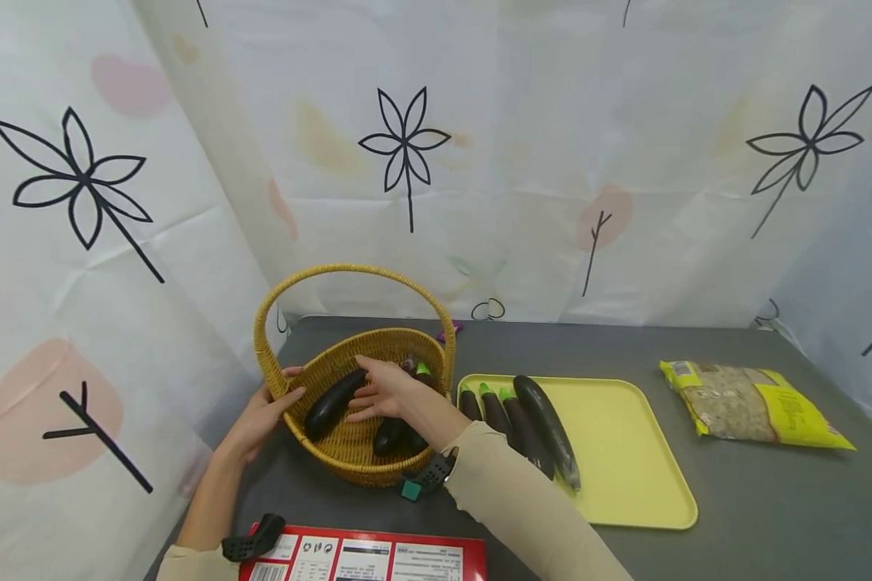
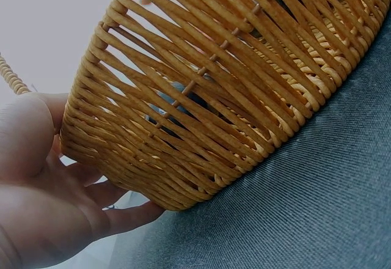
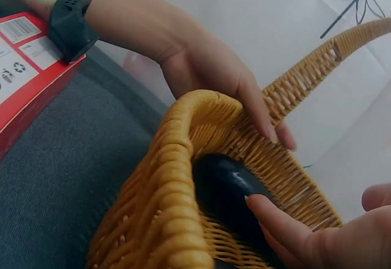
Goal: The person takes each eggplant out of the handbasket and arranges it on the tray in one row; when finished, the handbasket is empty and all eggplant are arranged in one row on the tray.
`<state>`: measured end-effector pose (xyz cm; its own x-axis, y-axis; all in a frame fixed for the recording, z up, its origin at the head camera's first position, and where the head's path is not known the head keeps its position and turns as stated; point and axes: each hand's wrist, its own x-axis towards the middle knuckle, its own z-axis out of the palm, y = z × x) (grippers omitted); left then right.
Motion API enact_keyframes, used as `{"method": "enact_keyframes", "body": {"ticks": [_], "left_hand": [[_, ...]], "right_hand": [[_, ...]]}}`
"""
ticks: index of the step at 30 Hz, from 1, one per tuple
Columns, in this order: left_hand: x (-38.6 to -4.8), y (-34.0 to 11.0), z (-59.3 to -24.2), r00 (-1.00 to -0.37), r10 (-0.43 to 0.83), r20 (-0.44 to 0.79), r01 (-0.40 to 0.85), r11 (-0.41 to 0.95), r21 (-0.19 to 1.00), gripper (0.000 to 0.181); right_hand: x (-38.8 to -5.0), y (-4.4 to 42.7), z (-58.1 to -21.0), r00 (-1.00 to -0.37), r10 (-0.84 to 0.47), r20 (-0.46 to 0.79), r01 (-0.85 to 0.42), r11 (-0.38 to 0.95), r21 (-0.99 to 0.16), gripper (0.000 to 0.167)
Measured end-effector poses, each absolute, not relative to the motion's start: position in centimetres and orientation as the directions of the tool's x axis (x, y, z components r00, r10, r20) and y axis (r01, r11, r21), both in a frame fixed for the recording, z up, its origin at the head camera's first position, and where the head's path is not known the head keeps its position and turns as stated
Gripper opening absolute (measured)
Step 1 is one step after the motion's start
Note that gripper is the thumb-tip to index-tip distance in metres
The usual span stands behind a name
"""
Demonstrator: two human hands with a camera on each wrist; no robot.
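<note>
A yellow wicker basket (image 1: 349,468) with a tall arched handle stands on the grey table. My left hand (image 1: 257,421) grips its left rim, and in the left wrist view the thumb goes over the edge while the fingers lie along the outer wall. A dark eggplant (image 1: 330,405) lies inside at the left, with others, including one eggplant (image 1: 388,436), partly hidden under my right arm. My right hand (image 1: 387,391) is inside the basket above them, its fingers extended. In the right wrist view its fingertips are at the left eggplant (image 3: 229,186), seemingly touching it.
Right of the basket, a yellow tray (image 1: 632,452) holds several eggplants (image 1: 548,424) along its left side. Farther right lies a yellow plastic bag (image 1: 752,403) with pale contents. A red and white box (image 1: 363,557) is at the near edge. Printed white cloth hangs behind.
</note>
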<state>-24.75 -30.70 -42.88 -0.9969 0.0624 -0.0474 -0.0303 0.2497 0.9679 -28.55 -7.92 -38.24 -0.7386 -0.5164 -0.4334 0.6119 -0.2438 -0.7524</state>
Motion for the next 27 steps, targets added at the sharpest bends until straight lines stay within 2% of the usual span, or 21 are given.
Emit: {"method": "enact_keyframes", "body": {"ticks": [13,27], "left_hand": [[-24.7,-30.4,-42.9,-0.998,0.047,-0.047,-0.035,0.236,0.971,0.058],[-24.7,-30.5,-42.8,-0.998,0.042,-0.041,-0.030,0.231,0.972,0.055]], "right_hand": [[-29.3,-10.3,-40.1,-0.737,-0.454,-0.500,0.666,-0.360,-0.654,0.069],[-29.6,-12.4,-40.9,-0.784,-0.350,-0.512,0.620,-0.472,-0.626,0.068]]}}
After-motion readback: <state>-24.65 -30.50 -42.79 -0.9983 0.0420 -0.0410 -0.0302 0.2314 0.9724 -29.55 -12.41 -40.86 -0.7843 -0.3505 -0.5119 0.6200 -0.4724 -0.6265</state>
